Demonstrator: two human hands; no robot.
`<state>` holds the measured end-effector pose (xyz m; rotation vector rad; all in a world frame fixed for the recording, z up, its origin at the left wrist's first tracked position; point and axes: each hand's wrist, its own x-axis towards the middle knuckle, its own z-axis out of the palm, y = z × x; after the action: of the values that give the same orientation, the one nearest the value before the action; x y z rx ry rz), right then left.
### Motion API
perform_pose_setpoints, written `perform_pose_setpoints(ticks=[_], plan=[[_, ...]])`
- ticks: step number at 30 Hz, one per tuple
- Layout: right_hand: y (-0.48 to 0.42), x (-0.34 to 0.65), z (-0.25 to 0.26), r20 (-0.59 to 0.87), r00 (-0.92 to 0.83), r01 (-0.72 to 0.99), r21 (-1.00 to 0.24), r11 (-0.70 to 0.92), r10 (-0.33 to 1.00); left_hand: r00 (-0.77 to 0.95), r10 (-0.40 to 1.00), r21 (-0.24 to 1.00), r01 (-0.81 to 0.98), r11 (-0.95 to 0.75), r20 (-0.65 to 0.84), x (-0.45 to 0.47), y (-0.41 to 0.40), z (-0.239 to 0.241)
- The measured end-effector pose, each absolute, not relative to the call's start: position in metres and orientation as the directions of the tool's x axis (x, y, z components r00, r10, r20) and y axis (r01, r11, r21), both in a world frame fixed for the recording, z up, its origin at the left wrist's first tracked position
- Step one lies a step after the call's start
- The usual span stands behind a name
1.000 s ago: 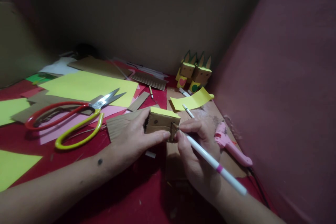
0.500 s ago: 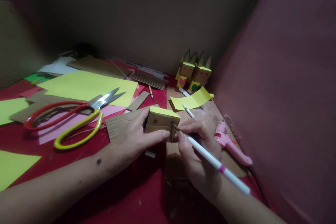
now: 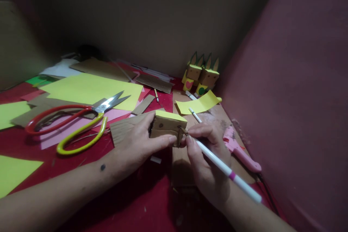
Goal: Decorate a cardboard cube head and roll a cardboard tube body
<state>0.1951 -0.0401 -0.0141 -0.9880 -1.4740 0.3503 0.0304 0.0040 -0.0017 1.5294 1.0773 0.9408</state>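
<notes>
My left hand (image 3: 138,141) grips a small cardboard box (image 3: 166,127) with a yellow paper top, thumb behind it and fingers along its front. A dark dot shows on the box's front face. My right hand (image 3: 205,156) pinches a white pen with a pink band (image 3: 230,174), its tip touching the box's right edge. Both hands rest low over the red table (image 3: 141,203).
Red-and-yellow-handled scissors (image 3: 78,121) lie left on pink and yellow paper (image 3: 89,88). A pink glue gun (image 3: 240,150) lies right of my hands on a cardboard sheet. Two small cardboard figures with ears (image 3: 201,74) stand by the back wall. Another pen (image 3: 194,114) and a yellow scrap (image 3: 198,104) lie behind.
The pen's back end has dropped slightly lower and to the right as my right hand shifted a little. The box and my left hand stay put.
</notes>
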Motion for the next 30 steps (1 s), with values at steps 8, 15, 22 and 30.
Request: perform_pose_setpoints(ticks=[8, 15, 22, 30], plan=[[-0.0405, 0.1949, -0.0153, 0.647, 0.125, 0.375, -0.733, 0.568, 0.753, 0.312, 0.949, 0.982, 0.164, -0.094, 0.038, 0.0302, 0.0034, -0.0012], [-0.0417, 0.1929, -0.0136, 0.654, 0.131, 0.37, -0.729, 0.576, 0.745, 0.317, 0.948, 0.987, 0.145, -0.074, 0.025, 0.0305, 0.0031, -0.0026], [-0.0432, 0.1917, -0.0136, 0.645, 0.145, 0.404, -0.731, 0.55, 0.75, 0.3, 0.953, 0.982, 0.159, -0.106, 0.054, 0.0313, 0.004, -0.004], [-0.0407, 0.1939, -0.0177, 0.641, 0.112, 0.368, -0.737, 0.567, 0.76, 0.312, 0.949, 0.981, 0.167, -0.102, 0.046, 0.0311, 0.0032, -0.0022]])
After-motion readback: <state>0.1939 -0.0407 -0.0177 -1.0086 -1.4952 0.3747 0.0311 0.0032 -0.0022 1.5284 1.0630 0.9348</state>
